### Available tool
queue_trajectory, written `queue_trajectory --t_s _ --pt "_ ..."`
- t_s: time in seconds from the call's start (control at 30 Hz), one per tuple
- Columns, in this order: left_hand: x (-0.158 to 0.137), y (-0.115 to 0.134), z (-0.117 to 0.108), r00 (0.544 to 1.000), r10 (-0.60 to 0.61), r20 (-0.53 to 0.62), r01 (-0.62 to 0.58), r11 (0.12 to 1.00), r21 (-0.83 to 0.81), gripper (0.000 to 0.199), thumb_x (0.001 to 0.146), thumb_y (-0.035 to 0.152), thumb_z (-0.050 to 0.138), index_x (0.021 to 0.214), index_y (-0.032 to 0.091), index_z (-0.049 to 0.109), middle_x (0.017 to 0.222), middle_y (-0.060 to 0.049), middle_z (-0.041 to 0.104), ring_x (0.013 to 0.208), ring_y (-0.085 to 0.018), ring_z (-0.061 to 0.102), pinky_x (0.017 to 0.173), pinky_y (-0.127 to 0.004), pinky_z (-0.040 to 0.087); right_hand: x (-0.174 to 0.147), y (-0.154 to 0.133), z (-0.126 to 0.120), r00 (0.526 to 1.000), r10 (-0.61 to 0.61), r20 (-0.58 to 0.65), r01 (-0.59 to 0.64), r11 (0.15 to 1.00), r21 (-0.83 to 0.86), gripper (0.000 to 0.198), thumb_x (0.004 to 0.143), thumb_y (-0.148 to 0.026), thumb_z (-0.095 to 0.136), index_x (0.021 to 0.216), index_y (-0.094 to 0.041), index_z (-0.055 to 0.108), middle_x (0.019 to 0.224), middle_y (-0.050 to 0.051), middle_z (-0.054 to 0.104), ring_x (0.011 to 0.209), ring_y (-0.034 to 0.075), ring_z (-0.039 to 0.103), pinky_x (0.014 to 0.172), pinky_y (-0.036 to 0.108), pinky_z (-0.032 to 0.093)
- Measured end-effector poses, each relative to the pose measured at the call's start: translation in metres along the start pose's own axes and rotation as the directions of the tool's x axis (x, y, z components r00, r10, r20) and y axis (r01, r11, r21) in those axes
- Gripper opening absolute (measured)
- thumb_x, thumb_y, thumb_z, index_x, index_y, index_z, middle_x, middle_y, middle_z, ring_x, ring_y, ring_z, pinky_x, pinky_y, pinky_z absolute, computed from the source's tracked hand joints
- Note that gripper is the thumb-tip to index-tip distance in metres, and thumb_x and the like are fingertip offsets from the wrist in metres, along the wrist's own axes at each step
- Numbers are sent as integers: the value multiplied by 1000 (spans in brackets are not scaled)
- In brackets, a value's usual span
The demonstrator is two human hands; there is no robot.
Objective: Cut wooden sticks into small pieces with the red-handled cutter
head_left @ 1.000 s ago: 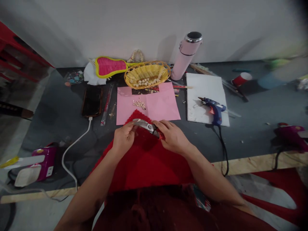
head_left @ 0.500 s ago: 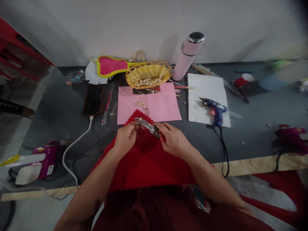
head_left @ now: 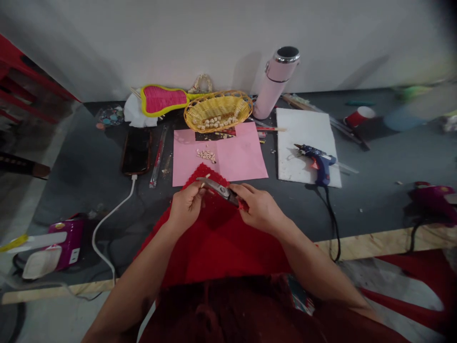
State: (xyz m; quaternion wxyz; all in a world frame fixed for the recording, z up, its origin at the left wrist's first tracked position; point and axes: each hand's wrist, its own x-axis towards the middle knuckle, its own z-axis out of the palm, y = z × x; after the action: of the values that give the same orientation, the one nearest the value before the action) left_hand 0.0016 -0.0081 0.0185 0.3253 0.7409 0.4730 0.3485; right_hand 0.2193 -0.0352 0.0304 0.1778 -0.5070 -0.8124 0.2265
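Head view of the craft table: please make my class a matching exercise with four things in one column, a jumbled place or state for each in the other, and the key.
Things
1. pruning shears
2. wicker basket
3. blue glue gun
4. smartphone

Place or state
A. lying on a white board
B. plugged into a white cable
C. gripped in the right hand
D. holding small pale pieces

Pairs: 1-C, 2-D, 3-A, 4-B

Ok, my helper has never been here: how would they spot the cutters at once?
On the dark table, find the pink paper. Just nearer the wearer, over red cloth, the right hand holds the cutters. Their grey metal and round pivot set them apart from the blue glue gun.
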Motion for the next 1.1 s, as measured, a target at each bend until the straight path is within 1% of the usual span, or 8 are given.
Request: queue_trajectory --t_s 0.07,0.2,0.3,0.43,0.67,0.93,1.0,1.1 --pt "-1 -1 1 1000 -22 7 22 1000 9 23 94 22 40 90 17 62 69 0 67 49 -7 58 53 -18 46 0 -1 4 999 28 -28 -29 998 -54 50 77 -13 44 126 -18 48 115 10 62 92 21 63 75 32 51" --pt "0 -2 0 998 -64 -16 65 995 69 26 95 29 40 92 17 63 54 3 60 49 -9 57 53 -19 45 2 0 7 995 77 -68 -88 981 -174 51 79 -16 47 130 -21 47 115 9 63 91 21 63 68 29 50" --pt "0 0 -1 993 -98 -70 98 995 -9 27 96 34 40 97 17 61 64 1 66 48 -7 55 52 -18 45 5 7 7 983 124 -133 -154 957 -244 48 84 -24 51 132 -21 45 113 10 64 90 22 63 68 31 50" --pt "0 4 -2 987 -112 -119 104 992 -76 26 95 34 42 98 17 61 77 -3 72 46 -5 53 50 -17 43 6 13 11 990 60 -128 -94 955 -281 49 86 -37 56 131 -19 46 110 11 65 99 26 60 78 37 51" --pt "-1 2 -1 986 -107 -127 107 994 -7 25 94 34 45 97 17 63 78 -3 73 47 -6 53 49 -18 41 6 11 12 999 -10 -41 -2 959 -284 57 80 -45 65 128 -18 50 112 10 63 103 27 55 86 41 48" --pt "0 2 1 991 -61 -116 68 996 62 22 93 30 46 96 17 64 76 -2 73 66 -11 65 64 -19 48 7 7 7 1000 -21 -5 19 971 -238 56 79 -53 64 124 -20 54 115 11 59 105 27 51 88 43 47" --pt "0 2 2 993 -45 -109 53 996 67 21 93 30 47 96 18 64 77 -2 73 67 -11 66 64 -20 48 7 8 8 999 -33 -41 25 982 -187 46 85 -49 58 121 -19 56 114 11 59 105 26 52 91 43 46" --pt "0 0 2 993 -25 -113 32 998 60 22 92 31 47 96 17 64 76 -2 73 67 -12 66 63 -20 47 8 12 9 987 0 -162 -10 998 -57 28 93 -29 45 115 -18 58 107 10 62 102 22 55 92 39 46"
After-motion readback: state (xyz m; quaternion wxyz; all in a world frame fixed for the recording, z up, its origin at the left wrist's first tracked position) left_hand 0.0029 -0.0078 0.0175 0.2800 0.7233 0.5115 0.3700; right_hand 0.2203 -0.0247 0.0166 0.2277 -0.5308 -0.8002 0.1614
